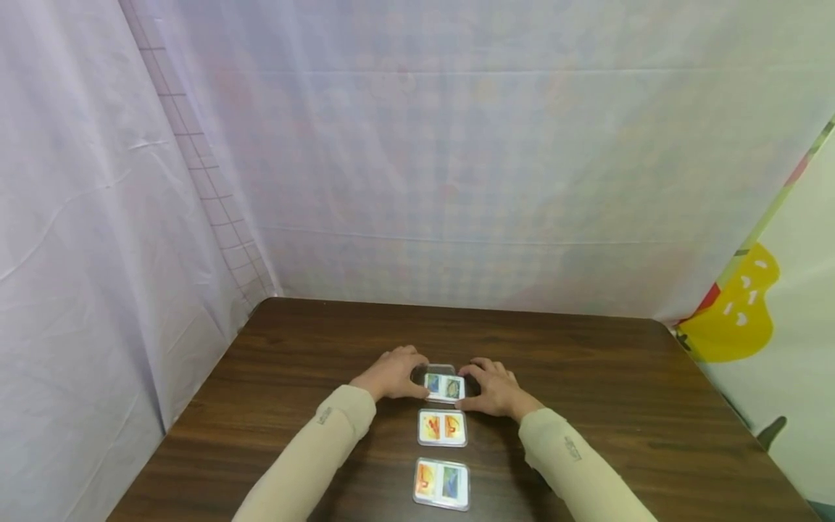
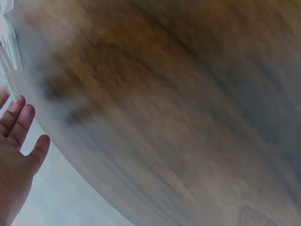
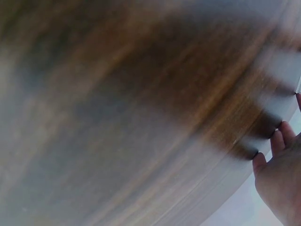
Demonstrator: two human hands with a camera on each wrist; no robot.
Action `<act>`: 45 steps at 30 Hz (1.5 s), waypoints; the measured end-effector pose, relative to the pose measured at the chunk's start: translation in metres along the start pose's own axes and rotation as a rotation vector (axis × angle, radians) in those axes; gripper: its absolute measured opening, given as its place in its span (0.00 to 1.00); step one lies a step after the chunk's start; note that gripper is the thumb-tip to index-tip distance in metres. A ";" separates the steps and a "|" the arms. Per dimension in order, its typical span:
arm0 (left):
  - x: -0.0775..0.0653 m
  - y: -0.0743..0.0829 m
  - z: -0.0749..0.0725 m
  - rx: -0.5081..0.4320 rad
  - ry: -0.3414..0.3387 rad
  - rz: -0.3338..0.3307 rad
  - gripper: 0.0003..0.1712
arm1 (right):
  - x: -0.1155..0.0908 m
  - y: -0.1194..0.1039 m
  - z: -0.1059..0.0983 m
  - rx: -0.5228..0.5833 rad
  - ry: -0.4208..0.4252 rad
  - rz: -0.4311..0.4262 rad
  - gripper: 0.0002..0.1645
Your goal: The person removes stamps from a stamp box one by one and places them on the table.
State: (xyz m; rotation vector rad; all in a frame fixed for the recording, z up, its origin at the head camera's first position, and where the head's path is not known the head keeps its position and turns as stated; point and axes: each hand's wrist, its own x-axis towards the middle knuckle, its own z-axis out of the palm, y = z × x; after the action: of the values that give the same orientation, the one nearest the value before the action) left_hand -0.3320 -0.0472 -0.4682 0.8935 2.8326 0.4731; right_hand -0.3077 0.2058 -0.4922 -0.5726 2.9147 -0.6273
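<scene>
A clear plastic case [image 1: 440, 369] lies at the far end of a row, with a white card [image 1: 445, 388] bearing two small pictures at its near part. My left hand [image 1: 391, 375] grips the case's left side, thumb by the card's near corner. In the left wrist view, fingertips touch a clear plastic edge [image 2: 8, 77]. My right hand [image 1: 493, 389] holds the right side between thumb and forefinger, its other fingertips [image 3: 259, 159] resting by the tabletop. Nearer lie a card with orange pictures [image 1: 442, 428] and a card with one orange and one blue-green picture [image 1: 441, 483], both in clear cases.
The dark wood-grain table [image 1: 313, 337] reaches back to a pale hanging curtain [image 1: 457, 181]. White cloth [image 1: 85, 217] hangs at the left. On the right, a pale cloth carries a yellow printed shape [image 1: 737, 319].
</scene>
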 end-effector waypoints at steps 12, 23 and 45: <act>-0.008 -0.015 -0.008 -0.015 0.020 -0.030 0.36 | 0.000 0.002 -0.001 -0.022 -0.012 -0.004 0.38; -0.018 -0.034 -0.017 -0.024 0.054 -0.029 0.35 | 0.000 0.001 -0.002 -0.017 -0.015 -0.017 0.38; -0.044 -0.070 -0.027 -0.014 0.058 -0.101 0.34 | 0.000 0.004 0.000 -0.013 -0.020 -0.012 0.37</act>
State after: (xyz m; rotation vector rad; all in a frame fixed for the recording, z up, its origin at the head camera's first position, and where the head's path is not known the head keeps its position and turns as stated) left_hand -0.3398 -0.1336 -0.4650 0.7414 2.9063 0.5127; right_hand -0.3091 0.2091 -0.4942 -0.5954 2.9004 -0.6014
